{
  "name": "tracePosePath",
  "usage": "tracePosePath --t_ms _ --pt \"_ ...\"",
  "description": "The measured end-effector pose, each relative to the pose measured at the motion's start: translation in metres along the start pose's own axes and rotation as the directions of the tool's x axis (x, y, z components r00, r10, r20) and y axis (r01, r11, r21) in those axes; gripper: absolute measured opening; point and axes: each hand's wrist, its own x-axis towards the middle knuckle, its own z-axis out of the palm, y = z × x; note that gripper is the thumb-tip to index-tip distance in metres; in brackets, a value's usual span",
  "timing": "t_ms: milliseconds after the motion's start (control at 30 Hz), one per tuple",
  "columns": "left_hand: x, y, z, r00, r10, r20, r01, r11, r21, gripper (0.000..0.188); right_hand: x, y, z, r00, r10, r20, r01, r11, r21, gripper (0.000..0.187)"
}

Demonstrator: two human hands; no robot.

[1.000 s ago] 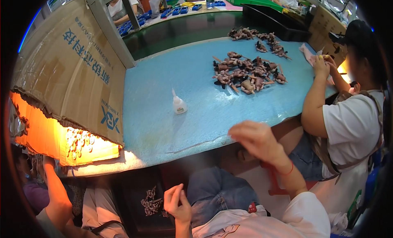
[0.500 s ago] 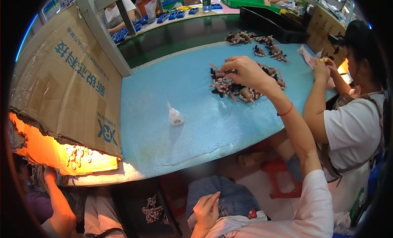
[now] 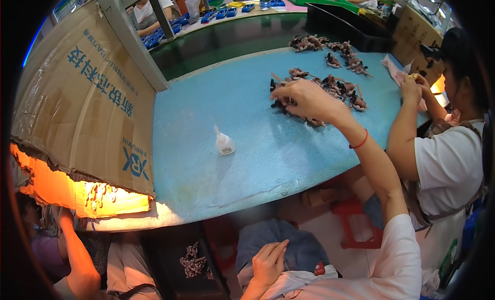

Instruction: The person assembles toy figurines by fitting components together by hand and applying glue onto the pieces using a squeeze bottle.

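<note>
My right hand (image 3: 312,100) reaches over a pile of small brown, pink and black doll-like figures (image 3: 337,88) on the blue work surface (image 3: 191,184). Its fingers curve down at the pile's left side, a little blurred, and they hide what is under them. Dark parts show just below the fingertips. Close to my body, above my lap, my left hand (image 3: 269,264) has its fingers stretched out side by side, and I see nothing held in it. A small white squeeze bottle with a pointed nozzle (image 3: 225,144) stands between the pile and the cardboard.
More figures (image 3: 308,43) lie farther back, before a black tray (image 3: 350,29). A cardboard sheet (image 3: 77,99) and a grey metal post (image 3: 129,37) border the left. A co-worker (image 3: 443,140) sits at right; another person's arm (image 3: 77,248) is lower left. A dark bin (image 3: 170,269) holds figures.
My right hand has lowered a little toward the pile's near left side. My left hand has shifted slightly right, its fingers straighter. The whole view has shifted slightly.
</note>
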Motion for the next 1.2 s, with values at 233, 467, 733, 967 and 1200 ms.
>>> tracePosePath --t_ms 233,467,733,967,1200 --pt "-0.001 -0.002 -0.001 1.0 0.019 0.025 -0.019 1.0 0.015 0.019 -0.012 0.017 -0.02 0.959 0.279 0.042 -0.164 0.433 0.886 0.045" --pt "0.0 -0.004 -0.005 0.999 -0.001 0.034 -0.001 0.999 0.044 0.018 -0.026 0.012 -0.008 0.988 0.152 0.025 -0.038 0.081 0.996 0.045" --pt "0.003 0.003 0.0 0.998 0.034 0.054 -0.035 0.999 0.01 0.019 -0.049 0.008 -0.01 0.99 0.138 0.021 0.038 -0.408 0.912 0.047" --pt "0.002 0.008 -0.01 0.999 0.007 0.043 -0.007 1.0 0.004 0.019 -0.047 -0.034 0.009 0.996 0.079 -0.047 0.087 -0.643 0.761 0.053" --pt "-0.003 0.004 -0.005 0.998 0.044 0.038 -0.045 0.998 0.046 0.018 -0.04 -0.035 0.019 0.952 0.275 -0.134 -0.114 0.725 0.679 0.044"
